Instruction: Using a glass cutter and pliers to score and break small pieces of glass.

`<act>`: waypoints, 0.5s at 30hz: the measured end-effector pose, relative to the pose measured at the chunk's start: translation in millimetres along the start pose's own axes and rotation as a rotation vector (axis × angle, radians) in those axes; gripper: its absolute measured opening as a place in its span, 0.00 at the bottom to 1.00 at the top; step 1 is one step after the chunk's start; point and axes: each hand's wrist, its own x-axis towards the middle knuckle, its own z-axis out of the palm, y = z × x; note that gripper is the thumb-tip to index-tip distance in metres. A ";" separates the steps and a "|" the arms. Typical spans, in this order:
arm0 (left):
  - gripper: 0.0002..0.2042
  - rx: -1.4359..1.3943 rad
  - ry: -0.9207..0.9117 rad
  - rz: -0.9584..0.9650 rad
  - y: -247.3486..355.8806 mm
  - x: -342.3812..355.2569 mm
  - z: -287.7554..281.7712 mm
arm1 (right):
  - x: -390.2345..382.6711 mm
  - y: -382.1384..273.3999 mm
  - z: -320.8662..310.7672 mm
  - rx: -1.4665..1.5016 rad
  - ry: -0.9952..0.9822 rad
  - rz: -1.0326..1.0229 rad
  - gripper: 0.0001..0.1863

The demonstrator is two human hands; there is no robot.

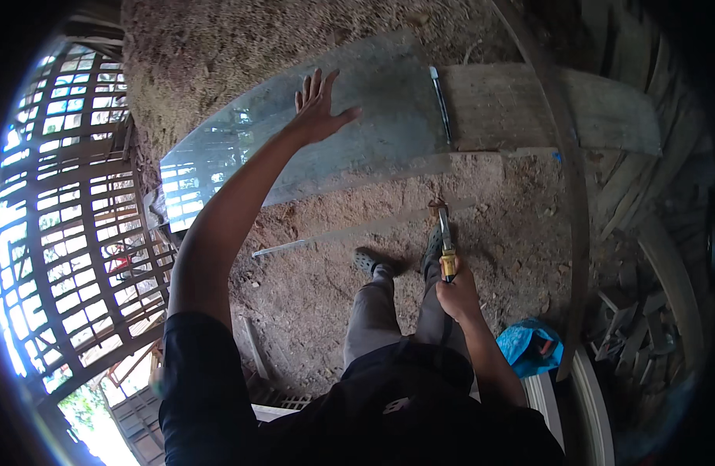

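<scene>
My left hand (322,109) is over the upper part of a large glass sheet (241,163), fingers spread; whether its palm touches the glass is unclear. The sheet lies at the upper middle, its left end curved, partly over a board (490,101). A narrow dark-and-silver bar (440,105) lies at its right end. My right hand (457,289), closed, grips a metal hand tool with a yellow handle (448,266), a small brown piece at its tip. Below the sheet, a thin clear strip (280,247) lies on the dirt ground above my feet.
A wooden lattice (85,202) stands along the left. A long wooden beam (571,194) runs down the right, with stacked wood scraps (629,326) beyond. A blue bag (528,346) sits at lower right beside pale lengths of material (587,412).
</scene>
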 end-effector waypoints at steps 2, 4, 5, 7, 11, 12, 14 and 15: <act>0.55 0.034 0.030 0.014 -0.3 -22.7 -24.9 | 2.2 1.7 0.0 0.003 0.000 -0.048 0.25; 0.51 0.083 0.063 0.039 0.1 -53.2 -52.4 | 4.0 4.7 -1.2 0.047 0.013 -0.028 0.24; 0.51 0.086 0.089 0.027 -0.2 -70.8 -66.5 | 4.6 6.5 -2.2 0.030 0.008 -0.055 0.24; 0.50 0.119 0.204 0.044 -3.2 -111.1 -94.8 | 6.8 9.0 -3.8 -0.001 0.062 -0.054 0.24; 0.48 0.067 0.580 -0.047 -20.7 -220.2 -131.5 | 6.7 15.1 -11.8 -0.018 0.093 -0.137 0.19; 0.45 0.099 0.699 -0.093 -27.7 -253.2 -133.3 | 8.2 16.4 -16.9 0.008 0.034 -0.127 0.18; 0.44 0.037 0.901 -0.222 -45.3 -324.3 -122.5 | 10.2 18.7 -21.2 -0.027 0.040 -0.166 0.17; 0.43 -0.017 1.092 -0.293 -54.3 -361.3 -108.2 | 10.8 19.6 -22.5 -0.038 0.076 -0.165 0.17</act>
